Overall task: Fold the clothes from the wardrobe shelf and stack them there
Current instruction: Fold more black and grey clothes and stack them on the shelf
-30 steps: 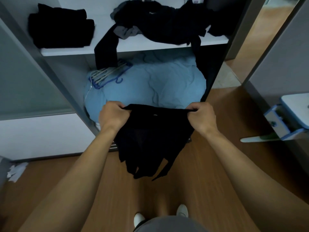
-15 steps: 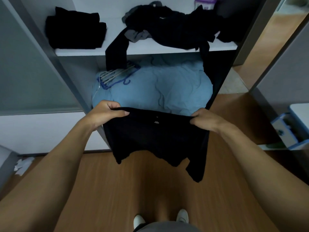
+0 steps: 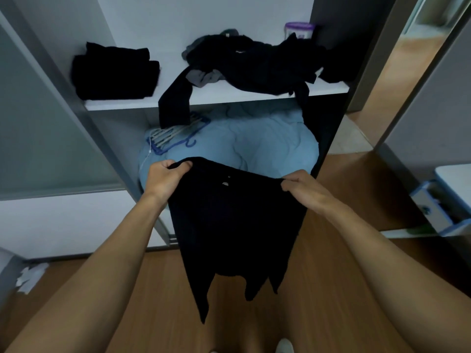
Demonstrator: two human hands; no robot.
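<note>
I hold a black garment up in front of the wardrobe, and it hangs down toward the floor. My left hand grips its top left corner. My right hand pinches the top right corner. On the white wardrobe shelf a stack of folded black clothes sits at the left. A loose heap of black and grey clothes lies at the right, with one black piece drooping over the shelf edge.
Under the shelf lies a light blue duvet with plastic hangers on it. A purple-lidded container stands at the shelf's back. A sliding door frame is at the left, an open blue drawer at the right. The floor is wood.
The garment now hangs longer and flatter between my hands. My left hand has shifted right along the top edge. The view has tilted up, showing more of the shelf.
</note>
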